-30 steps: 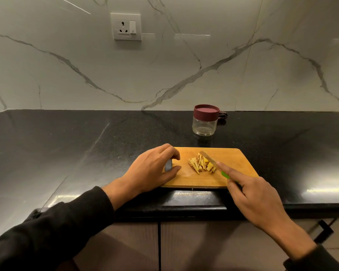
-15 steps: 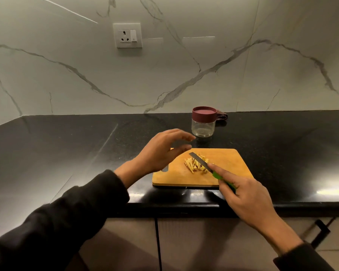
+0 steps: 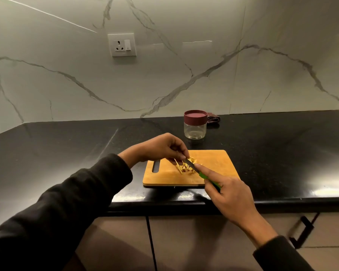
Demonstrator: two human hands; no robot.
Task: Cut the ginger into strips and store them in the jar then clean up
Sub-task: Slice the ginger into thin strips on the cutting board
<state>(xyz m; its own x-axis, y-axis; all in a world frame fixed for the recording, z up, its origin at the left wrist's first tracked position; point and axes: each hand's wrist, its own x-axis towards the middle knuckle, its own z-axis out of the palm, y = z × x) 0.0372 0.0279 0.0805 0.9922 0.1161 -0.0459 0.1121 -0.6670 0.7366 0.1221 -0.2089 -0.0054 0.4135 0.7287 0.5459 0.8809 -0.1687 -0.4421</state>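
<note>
On the black tabletop (image 3: 67,145), near the front edge, sits a wooden cutting board (image 3: 219,165) with a slot handle at its left end. Pile of ginger strips (image 3: 184,169) is sitting roughly mid-board, pale yellow, all jumbled together.

Right hand (image 3: 229,198) has its fingers wrapped round a knife (image 3: 194,168) with a bright green handle, index finger stretched out along the top of the blade. Blade is angled up-left and lies across the ginger pile, tip ending right by the other hand's fingers.

Left hand (image 3: 160,148) is hovering over the left side of the pile with fingers curled down, fingertips bunched together at the strips next to the blade tip. Looks like it's pinching at a strip or two, but honestly can't tell for sure whether anything's actually held. Both arms are in dark sleeves.

Jar (image 3: 195,127) is behind the board, standing upright well apart from the ginger, clear glass with a maroon lid (image 3: 195,116) on it. Looks empty from here. Just behind it to the right, there's a dark crumpled cloth (image 3: 213,119) against the marble wall (image 3: 184,65). White power socket (image 3: 122,45) up on the wall to the left. Brown cabinet doors (image 3: 184,241) below the tabletop edge.
</note>
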